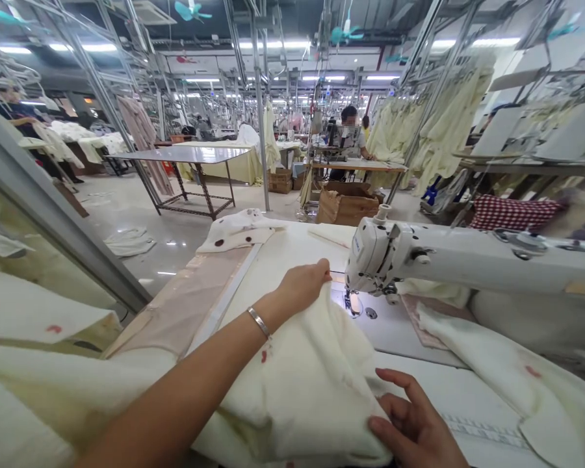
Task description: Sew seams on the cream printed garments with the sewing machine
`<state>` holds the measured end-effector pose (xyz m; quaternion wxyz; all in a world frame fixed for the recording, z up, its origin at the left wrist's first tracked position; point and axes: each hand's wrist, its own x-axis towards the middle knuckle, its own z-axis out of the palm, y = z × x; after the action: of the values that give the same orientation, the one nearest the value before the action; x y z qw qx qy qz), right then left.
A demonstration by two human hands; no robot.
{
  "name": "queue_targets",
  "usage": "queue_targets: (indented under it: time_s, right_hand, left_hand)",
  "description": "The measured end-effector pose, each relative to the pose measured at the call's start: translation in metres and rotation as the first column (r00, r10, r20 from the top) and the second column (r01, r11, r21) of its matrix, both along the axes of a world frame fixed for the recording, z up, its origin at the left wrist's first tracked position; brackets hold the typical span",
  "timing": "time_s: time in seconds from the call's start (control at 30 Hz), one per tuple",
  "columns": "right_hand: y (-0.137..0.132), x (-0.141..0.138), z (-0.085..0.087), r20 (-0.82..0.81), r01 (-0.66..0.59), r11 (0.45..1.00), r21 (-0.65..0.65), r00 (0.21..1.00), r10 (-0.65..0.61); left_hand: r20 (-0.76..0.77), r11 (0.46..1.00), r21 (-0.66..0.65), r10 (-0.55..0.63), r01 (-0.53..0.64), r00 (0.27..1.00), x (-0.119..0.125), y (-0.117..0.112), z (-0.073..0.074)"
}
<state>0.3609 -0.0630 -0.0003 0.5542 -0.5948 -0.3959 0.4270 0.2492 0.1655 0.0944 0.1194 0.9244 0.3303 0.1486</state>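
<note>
Cream fabric [302, 383] with small red marks is bunched over the front of the sewing table. My left hand [305, 286] is closed in a pinch on its upper edge, just left of the needle area. Near the fabric's lower right edge is my right hand [416, 419], thumb lying on the cloth and fingers curled at the edge; the index finger stands off. A white sewing machine [380, 260] stands to the right, its lit presser foot [351, 303] over the metal plate. No cloth is visible under the foot.
More cream fabric [517, 370] lies right of the machine. A spotted white cloth [238, 231] and pinkish fabric [190, 299] lie on the table's left. A metal post [68, 214] slants at left. Beyond are a cardboard box [346, 205] and a seated person [353, 136].
</note>
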Motion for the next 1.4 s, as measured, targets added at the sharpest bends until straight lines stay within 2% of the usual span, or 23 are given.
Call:
queue_targets:
  time_s: [0.07, 0.13, 0.23, 0.3, 0.37, 0.43, 0.5, 0.53, 0.6, 0.7, 0.77, 0.83, 0.93, 1.0, 1.03, 1.1, 1.13, 1.17, 1.2, 1.27, 1.3, 1.33, 1.4]
  right_hand:
    - [-0.003, 0.003, -0.003, 0.02, 0.007, 1.0, -0.005, 1.0, -0.006]
    - [-0.006, 0.005, -0.005, 0.036, -0.008, 1.0, -0.009, 0.999, 0.008]
    - [-0.008, 0.01, -0.003, 0.105, -0.055, 0.998, -0.011, 0.993, 0.056]
    - [-0.004, 0.016, 0.006, 0.284, -0.069, 0.998, -0.006, 0.957, 0.068]
    - [0.006, 0.023, 0.023, 0.553, -0.03, 0.997, 0.066, 0.833, -0.012]
    - [0.022, 0.028, 0.044, 0.762, -0.054, 0.973, 0.225, 0.631, -0.141]
    - [0.038, 0.031, 0.066, 0.852, -0.252, 0.912, 0.323, 0.497, -0.164]
    - [0.045, 0.033, 0.077, 0.874, -0.369, 0.874, 0.315, 0.473, -0.115]
    - [0.052, 0.04, 0.094, 0.861, -0.511, 0.821, 0.255, 0.507, 0.049]
    - [0.052, 0.054, 0.112, 0.667, -0.48, 0.859, 0.178, 0.701, 0.254]
    - [0.051, 0.057, 0.123, 0.541, -0.362, 0.915, 0.179, 0.813, 0.216]
    - [0.052, 0.048, 0.135, 0.472, -0.236, 0.936, 0.26, 0.877, 0.09]
    - [0.051, 0.017, 0.147, 0.332, -0.076, 0.867, 0.492, 0.937, -0.107]
    - [0.044, -0.005, 0.143, 0.348, -0.056, 0.823, 0.565, 0.921, -0.177]
    - [0.039, -0.014, 0.137, 0.418, -0.086, 0.84, 0.536, 0.891, -0.176]
    - [0.029, -0.026, 0.118, 0.55, -0.17, 0.918, 0.358, 0.833, -0.06]
    - [0.026, -0.029, 0.106, 0.549, -0.201, 0.945, 0.256, 0.835, 0.028]
    - [0.023, -0.03, 0.094, 0.501, -0.213, 0.961, 0.177, 0.86, 0.099]
    - [0.023, -0.028, 0.083, 0.419, -0.209, 0.97, 0.127, 0.897, 0.138]
    - [0.026, -0.019, 0.062, 0.323, -0.156, 0.987, 0.041, 0.937, 0.135]
    - [0.028, -0.011, 0.053, 0.371, -0.107, 0.994, -0.014, 0.923, 0.105]
    - [0.03, -0.002, 0.044, 0.473, -0.039, 0.997, -0.063, 0.879, 0.064]
    - [0.029, 0.017, 0.029, 0.72, 0.077, 0.994, -0.073, 0.694, -0.001]
  left_hand:
    - [-0.013, 0.999, -0.036, -0.005, 0.005, 1.0, 0.006, 0.002, -0.014]
    - [-0.005, 0.998, -0.066, 0.0, -0.001, 1.0, 0.008, 0.003, -0.019]
    - [0.029, 0.995, -0.103, 0.001, 0.002, 1.0, 0.005, 0.003, -0.012]
    - [0.051, 0.992, -0.123, -0.024, 0.03, 0.998, 0.001, -0.005, 0.002]
    - [0.081, 0.984, -0.146, -0.092, 0.103, 0.993, -0.003, -0.021, 0.021]
    - [0.132, 0.954, -0.169, -0.225, 0.246, 0.965, -0.006, -0.043, 0.044]
    - [0.179, 0.894, -0.174, -0.383, 0.413, 0.906, -0.014, -0.065, 0.068]
    - [0.19, 0.864, -0.175, -0.44, 0.471, 0.878, -0.02, -0.074, 0.079]
    - [0.181, 0.851, -0.167, -0.471, 0.499, 0.863, -0.036, -0.083, 0.099]
    - [0.109, 0.921, -0.05, -0.38, 0.387, 0.918, -0.062, -0.083, 0.116]
    - [0.069, 0.948, 0.099, -0.309, 0.302, 0.948, -0.07, -0.083, 0.117]
    - [0.085, 0.943, 0.222, -0.271, 0.247, 0.959, -0.068, -0.089, 0.113]
    - [0.109, 0.921, 0.326, -0.261, 0.214, 0.959, -0.06, -0.106, 0.113]
    - [0.079, 0.896, 0.403, -0.238, 0.188, 0.968, -0.061, -0.117, 0.121]
    - [0.061, 0.874, 0.46, -0.209, 0.159, 0.976, -0.064, -0.12, 0.127]
    - [0.036, 0.803, 0.591, -0.122, 0.077, 0.992, -0.069, -0.118, 0.14]
    - [0.017, 0.77, 0.637, -0.07, 0.044, 0.997, -0.068, -0.112, 0.144]
    - [-0.021, 0.759, 0.651, -0.02, 0.029, 1.0, -0.065, -0.102, 0.146]
    - [-0.083, 0.783, 0.622, 0.03, 0.028, 0.996, -0.057, -0.087, 0.143]
    - [-0.213, 0.874, 0.486, 0.083, 0.032, 0.974, -0.035, -0.051, 0.125]
    - [-0.279, 0.926, 0.379, 0.114, 0.0, 0.953, -0.022, -0.031, 0.11]
    - [-0.305, 0.942, 0.335, 0.138, -0.03, 0.942, -0.009, -0.012, 0.093]
    - [-0.313, 0.952, 0.298, 0.161, -0.064, 0.936, 0.01, 0.018, 0.059]
